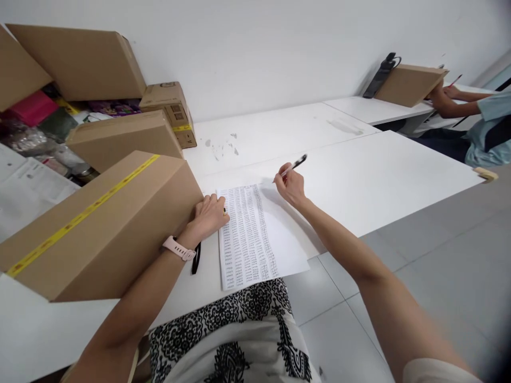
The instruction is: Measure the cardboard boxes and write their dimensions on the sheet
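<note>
My right hand [290, 186] is closed around a pen [293, 166] with a dark upper end; its tip points down near the top right of a paper sheet [249, 239]. Columns of small handwritten lines cover the left and middle of this sheet, while its right strip is blank. At the sheet's upper left edge rests my left hand [211, 214], fingers loosely bent and nothing visible in them. A pale pink watch band [179, 248] circles the left wrist. Close beside this hand stands a cardboard box [131, 229] with yellow tape. A black strap [196, 259] lies below the wrist.
More cardboard boxes [80, 61] and plastic-wrapped items [30, 135] crowd the left. The white table [359, 181] runs right along the wall. At far right, another person [489, 125] writes near a cardboard box [411, 85] and a dark bottle [379, 77].
</note>
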The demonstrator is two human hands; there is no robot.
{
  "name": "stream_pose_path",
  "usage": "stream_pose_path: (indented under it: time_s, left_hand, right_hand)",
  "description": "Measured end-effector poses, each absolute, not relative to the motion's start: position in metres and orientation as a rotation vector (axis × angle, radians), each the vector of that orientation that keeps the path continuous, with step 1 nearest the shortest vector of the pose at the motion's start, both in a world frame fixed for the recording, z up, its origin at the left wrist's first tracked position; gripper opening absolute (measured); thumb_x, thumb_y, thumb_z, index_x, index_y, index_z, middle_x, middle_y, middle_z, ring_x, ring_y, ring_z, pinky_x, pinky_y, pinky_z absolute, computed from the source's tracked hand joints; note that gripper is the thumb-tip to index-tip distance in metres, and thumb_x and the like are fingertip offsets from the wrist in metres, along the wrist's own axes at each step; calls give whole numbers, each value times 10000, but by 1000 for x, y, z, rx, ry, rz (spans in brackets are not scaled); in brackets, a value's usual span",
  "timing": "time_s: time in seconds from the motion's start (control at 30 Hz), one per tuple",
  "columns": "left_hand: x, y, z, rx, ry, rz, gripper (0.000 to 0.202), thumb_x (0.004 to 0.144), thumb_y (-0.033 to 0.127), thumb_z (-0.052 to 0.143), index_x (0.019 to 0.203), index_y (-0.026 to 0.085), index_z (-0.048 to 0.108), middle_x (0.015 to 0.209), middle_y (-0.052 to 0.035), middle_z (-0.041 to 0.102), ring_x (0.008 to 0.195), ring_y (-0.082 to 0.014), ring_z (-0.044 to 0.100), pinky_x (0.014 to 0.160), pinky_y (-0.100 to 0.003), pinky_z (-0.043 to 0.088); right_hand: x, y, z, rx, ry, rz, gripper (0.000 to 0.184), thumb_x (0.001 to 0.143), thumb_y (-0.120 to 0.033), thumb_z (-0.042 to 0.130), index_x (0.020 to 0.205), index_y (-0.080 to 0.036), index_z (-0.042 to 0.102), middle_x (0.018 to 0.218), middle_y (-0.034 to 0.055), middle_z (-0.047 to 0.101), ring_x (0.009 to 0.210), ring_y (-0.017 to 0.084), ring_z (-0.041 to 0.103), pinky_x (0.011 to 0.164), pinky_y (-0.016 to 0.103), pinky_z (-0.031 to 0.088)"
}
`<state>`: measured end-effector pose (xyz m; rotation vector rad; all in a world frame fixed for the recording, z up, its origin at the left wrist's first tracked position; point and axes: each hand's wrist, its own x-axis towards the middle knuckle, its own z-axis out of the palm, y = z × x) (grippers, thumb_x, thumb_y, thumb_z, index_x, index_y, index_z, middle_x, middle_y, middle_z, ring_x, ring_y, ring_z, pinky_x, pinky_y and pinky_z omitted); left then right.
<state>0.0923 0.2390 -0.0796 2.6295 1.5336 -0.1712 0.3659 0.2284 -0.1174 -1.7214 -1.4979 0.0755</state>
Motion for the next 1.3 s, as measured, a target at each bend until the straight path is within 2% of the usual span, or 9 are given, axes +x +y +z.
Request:
stream_pose_path:
  time_s: [0.1,0.17,0.27,0.37,0.5,0.7,0.9,1.1,1.3]
  left_hand:
    - [105,239,-80,2711,1470,-164,425,842,250,519,1239,112,585,1386,-219,536,1331,-383,446,1075,-527,368]
    - [121,239,-82,2759,1315,-131,559,858,281,533,1381,90,497,1576,-223,361,1472,-372,291,1178,-516,256]
    - [153,241,-87,2739,1046,-128,721,885,351,541,1524,98,324,1683,-181,126,1555,-317,64,1239,-488,128]
    - [180,244,-93,2649,1029,-200,759,934,446,482,1555,76,251,1683,-193,89,1557,-317,14,1241,-511,79]
    - [191,244,-98,2636,1119,-182,762,959,514,437,1550,65,263,1661,-224,182,1543,-342,138,1230,-518,117]
    - [190,239,-107,2784,1101,36,660,927,502,529,1409,55,475,1481,-239,487,1330,-379,456,1100,-517,360]
    - [190,243,-126,2733,1100,276,533,933,444,561,1287,48,521,1499,-255,465,1418,-355,381,1202,-525,232]
    - [188,250,-140,2672,1083,488,272,977,193,439,1186,101,587,1433,-198,567,1384,-316,458,1185,-509,303]
    - [188,255,-153,2525,1090,689,461,901,-24,324,1219,144,613,1350,-125,650,1351,-254,516,1140,-484,410]
  right_hand:
    - [353,243,-122,-1431,-1048,618,201,916,-344,474,934,-184,595,761,48,683,712,178,647,678,312,495]
    - [347,253,-127,-1302,-899,829,222,882,-382,547,907,-172,616,809,65,703,744,166,661,709,304,521]
    - [346,266,-136,-1284,-860,898,183,789,-337,669,829,-166,619,765,56,696,698,148,634,695,288,514]
    - [350,274,-144,-1358,-943,839,127,761,-285,662,776,-184,587,666,13,645,642,142,589,645,279,481]
    - [353,278,-150,-1380,-1033,783,116,772,-284,627,831,-196,578,695,-4,641,667,146,593,661,282,472]
    - [345,269,-150,-1330,-979,856,219,763,-352,679,796,-220,508,651,-17,619,596,141,564,594,287,457]
    - [338,258,-143,-1544,-1131,558,197,790,-247,576,673,-235,418,530,-70,425,527,114,400,534,276,310]
    - [341,259,-142,-1574,-1183,565,157,768,-234,551,678,-235,422,535,-67,418,529,116,377,528,275,287]
    - [340,258,-141,-1593,-1200,577,163,754,-231,552,666,-235,415,530,-70,403,520,109,351,518,273,272]
